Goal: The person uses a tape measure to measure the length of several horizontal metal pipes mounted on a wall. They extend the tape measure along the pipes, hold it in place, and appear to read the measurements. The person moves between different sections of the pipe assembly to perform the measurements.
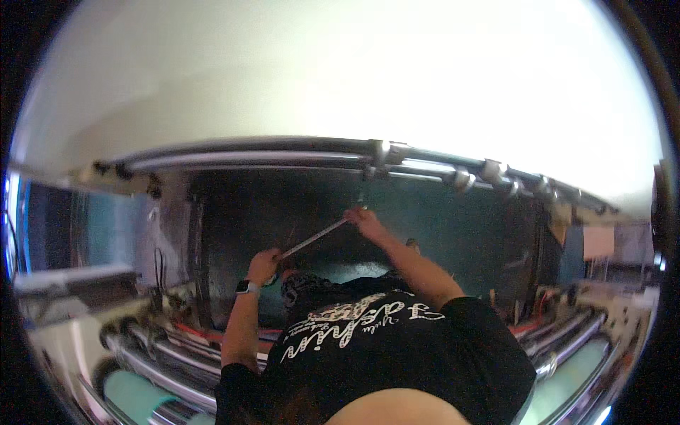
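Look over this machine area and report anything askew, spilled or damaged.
Nothing clearly stands out. The pale strip slants, but the left hand simply holds its end nearer the body than the right hand. A shiny patch on the dark floor may be reflected light; whether it is wet, I cannot tell.

Strip [315, 239]: between the left grip [265, 265] and the right grip [364, 222], right end farther forward
Watch [246, 286]: on the left wrist, just behind that grip
Bars [248, 157]: running across, ahead of both grips
Rings [382, 151]: on the bars, centre to right
Surface [340, 85]: beyond the bars
Floor [460, 244]: below the strip
Left rollers [163, 368]: left of the person [382, 347]
Right rollers [570, 343]: right of the person
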### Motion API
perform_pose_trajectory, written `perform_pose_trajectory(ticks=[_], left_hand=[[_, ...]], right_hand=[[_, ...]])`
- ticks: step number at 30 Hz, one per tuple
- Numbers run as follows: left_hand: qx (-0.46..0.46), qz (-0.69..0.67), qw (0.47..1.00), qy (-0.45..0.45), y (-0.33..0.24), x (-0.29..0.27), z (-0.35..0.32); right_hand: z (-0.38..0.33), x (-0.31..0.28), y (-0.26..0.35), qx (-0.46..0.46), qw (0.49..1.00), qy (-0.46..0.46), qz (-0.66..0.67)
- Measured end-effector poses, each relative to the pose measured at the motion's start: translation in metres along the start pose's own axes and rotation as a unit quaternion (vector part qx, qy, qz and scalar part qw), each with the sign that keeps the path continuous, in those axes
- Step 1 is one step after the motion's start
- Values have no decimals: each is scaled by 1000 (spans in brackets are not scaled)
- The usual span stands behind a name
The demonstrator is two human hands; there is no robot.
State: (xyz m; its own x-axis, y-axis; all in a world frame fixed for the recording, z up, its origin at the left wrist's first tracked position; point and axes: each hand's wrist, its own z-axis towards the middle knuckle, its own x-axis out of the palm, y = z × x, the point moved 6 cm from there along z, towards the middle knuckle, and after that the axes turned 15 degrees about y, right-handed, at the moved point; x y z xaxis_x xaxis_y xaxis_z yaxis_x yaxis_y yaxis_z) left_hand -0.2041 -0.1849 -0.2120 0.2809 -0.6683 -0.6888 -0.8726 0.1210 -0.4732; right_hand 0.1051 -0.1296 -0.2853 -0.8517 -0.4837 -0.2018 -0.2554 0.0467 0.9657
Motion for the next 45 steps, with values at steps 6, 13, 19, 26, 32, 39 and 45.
perform_pose_trajectory(ticks=[6,13,19,26,32,39,45], left_hand=[[85,36,996,17,-77,-49,18],[288,67,953,-60,-252,-120,70],[263,111,958,14,-272,-107,131],[243,69,967,18,-240,-87,174],[286,43,957,17,-242,-93,191],[233,38,972,16,-230,-106,202],[268,48,962,23,-229,-106,206]], right_hand=[[-83,-77,140,-79,952,-237,-176],[-229,-241,146,-2,808,-576,-126],[-208,-255,25,58,839,-533,93],[-183,-266,7,-95,794,-574,174],[-179,-282,-3,-169,781,-597,67],[-175,-280,20,-162,783,-601,22],[-174,-291,-2,-149,773,-616,-5]])
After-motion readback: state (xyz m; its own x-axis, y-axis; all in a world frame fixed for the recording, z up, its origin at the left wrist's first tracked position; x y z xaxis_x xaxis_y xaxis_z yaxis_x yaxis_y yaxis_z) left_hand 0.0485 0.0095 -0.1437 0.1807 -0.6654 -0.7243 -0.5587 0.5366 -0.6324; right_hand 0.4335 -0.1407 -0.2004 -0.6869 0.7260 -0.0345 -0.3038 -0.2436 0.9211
